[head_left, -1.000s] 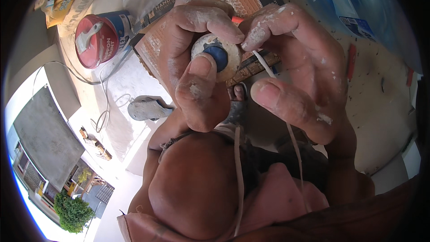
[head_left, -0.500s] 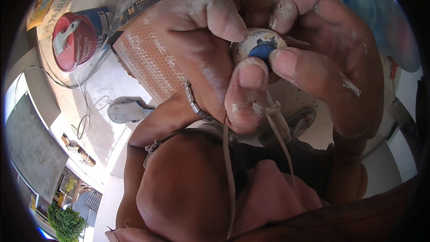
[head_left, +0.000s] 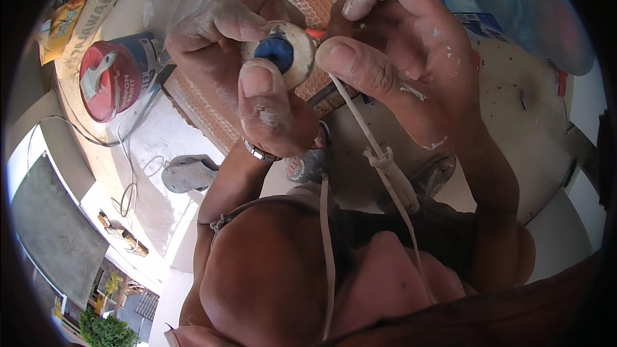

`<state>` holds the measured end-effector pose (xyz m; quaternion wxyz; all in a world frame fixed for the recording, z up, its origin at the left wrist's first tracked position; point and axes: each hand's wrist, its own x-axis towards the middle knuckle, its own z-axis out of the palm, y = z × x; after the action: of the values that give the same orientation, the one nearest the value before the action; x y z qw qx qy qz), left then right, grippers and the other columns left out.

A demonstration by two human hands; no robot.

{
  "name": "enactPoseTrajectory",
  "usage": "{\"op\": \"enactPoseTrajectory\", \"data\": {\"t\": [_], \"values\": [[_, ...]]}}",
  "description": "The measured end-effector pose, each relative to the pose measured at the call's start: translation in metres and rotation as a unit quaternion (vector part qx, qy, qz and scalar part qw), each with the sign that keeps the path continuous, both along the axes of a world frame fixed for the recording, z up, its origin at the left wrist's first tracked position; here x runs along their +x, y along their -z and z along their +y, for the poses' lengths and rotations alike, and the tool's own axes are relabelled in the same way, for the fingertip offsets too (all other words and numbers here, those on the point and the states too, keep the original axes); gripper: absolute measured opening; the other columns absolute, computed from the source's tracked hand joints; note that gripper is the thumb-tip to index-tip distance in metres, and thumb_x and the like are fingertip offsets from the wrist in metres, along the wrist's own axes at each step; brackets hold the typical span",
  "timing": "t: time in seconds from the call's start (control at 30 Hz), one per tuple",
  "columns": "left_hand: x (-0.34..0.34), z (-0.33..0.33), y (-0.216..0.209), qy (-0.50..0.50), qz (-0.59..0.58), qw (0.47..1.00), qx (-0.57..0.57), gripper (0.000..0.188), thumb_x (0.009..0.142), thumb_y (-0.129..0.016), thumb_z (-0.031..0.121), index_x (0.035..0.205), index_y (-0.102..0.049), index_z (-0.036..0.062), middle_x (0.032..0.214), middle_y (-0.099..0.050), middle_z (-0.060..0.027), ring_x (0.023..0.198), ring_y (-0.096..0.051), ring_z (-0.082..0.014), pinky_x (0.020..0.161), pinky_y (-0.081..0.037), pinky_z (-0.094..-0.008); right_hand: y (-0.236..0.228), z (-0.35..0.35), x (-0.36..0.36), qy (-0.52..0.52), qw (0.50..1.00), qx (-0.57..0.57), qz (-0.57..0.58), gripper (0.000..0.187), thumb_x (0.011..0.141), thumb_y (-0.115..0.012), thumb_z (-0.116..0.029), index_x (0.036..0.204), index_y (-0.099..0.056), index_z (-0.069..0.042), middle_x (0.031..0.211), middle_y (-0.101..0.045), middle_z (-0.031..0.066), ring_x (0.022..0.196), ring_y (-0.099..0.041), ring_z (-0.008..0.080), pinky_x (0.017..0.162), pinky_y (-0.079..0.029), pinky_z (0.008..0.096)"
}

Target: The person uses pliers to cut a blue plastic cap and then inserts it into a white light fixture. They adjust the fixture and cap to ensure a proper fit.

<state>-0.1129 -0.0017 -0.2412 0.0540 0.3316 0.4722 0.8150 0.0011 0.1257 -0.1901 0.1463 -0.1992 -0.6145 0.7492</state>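
A round whitish piece (head_left: 301,58) with a blue centre sits between the thumb and fingers of my left hand (head_left: 267,109), its blue side facing up. Pale, dried material crusts its rim. At its right edge is the thumb tip of my right hand (head_left: 411,58), close to the rim; whether it touches I cannot tell. The right forefinger is raised apart from that thumb, the other fingers are loosely curled, and nothing shows in this hand. Both hands are dusted with white residue. A bit of orange-red shows behind the piece, too covered to name.
Beneath my hands lies a cardboard box (head_left: 209,106) topped with bubble wrap. A red-lidded paint bucket (head_left: 112,83) stands left, a putty knife or brush (head_left: 98,76) on its lid. Clear blue plastic bottles (head_left: 508,6) are at upper right. A pale knotted cord (head_left: 382,158) hangs before me.
Both hands have moved left and farther away, the piece with them. My left hand keeps it, with more of its blue centre showing. The right fingers have drawn off it and spread.
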Motion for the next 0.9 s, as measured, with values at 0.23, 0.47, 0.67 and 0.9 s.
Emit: {"op": "enactPoseTrajectory", "data": {"t": [0.23,0.47,0.67,0.9], "values": [[-0.068,-0.034,0.019,-0.164,-0.217,0.961,-0.04,0.026,0.089,-0.037,0.026,0.1,-0.051,0.0061,0.084,-0.06,-0.0135,0.072,-0.059,-0.0258,0.069,-0.054,-0.0449,0.046,0.002,0.031,-0.251,0.88,-0.178,-0.363,0.055,0.098,-0.057,-0.054,0.116,-0.054,-0.003,0.108,-0.062,0.0097,0.099,-0.063,0.0175,0.087,-0.052,0.0336],[-0.061,-0.059,0.038,-0.219,-0.281,0.934,0.026,0.031,0.088,-0.039,0.025,0.1,-0.056,0.0006,0.101,-0.059,-0.016,0.091,-0.059,-0.0285,0.082,-0.053,-0.0456,0.025,-0.084,0.08,-0.228,0.81,-0.476,-0.254,0.056,0.099,-0.059,-0.037,0.134,-0.043,0.003,0.122,-0.059,0.0158,0.104,-0.062,0.0225,0.098,-0.046,0.038],[-0.047,-0.063,0.034,-0.145,-0.228,0.963,0.017,0.04,0.095,-0.04,0.028,0.116,-0.059,-0.0001,0.113,-0.063,-0.0169,0.105,-0.061,-0.0287,0.096,-0.048,-0.0477,-0.006,-0.072,0.075,-0.219,0.934,-0.172,-0.223,0.041,0.1,-0.051,-0.011,0.138,-0.038,0.0,0.104,-0.061,0.0134,0.101,-0.063,0.0214,0.09,-0.049,0.035],[-0.03,-0.079,0.031,-0.077,-0.309,0.948,-0.007,0.034,0.102,-0.042,0.024,0.124,-0.057,0.0033,0.124,-0.06,-0.0126,0.112,-0.057,-0.0224,0.097,-0.047,-0.0443,-0.006,-0.043,0.079,-0.119,0.931,0.325,-0.116,0.04,0.1,-0.052,-0.005,0.138,-0.042,0.006,0.106,-0.064,0.0194,0.095,-0.065,0.0263,0.083,-0.05,0.0358]]}}
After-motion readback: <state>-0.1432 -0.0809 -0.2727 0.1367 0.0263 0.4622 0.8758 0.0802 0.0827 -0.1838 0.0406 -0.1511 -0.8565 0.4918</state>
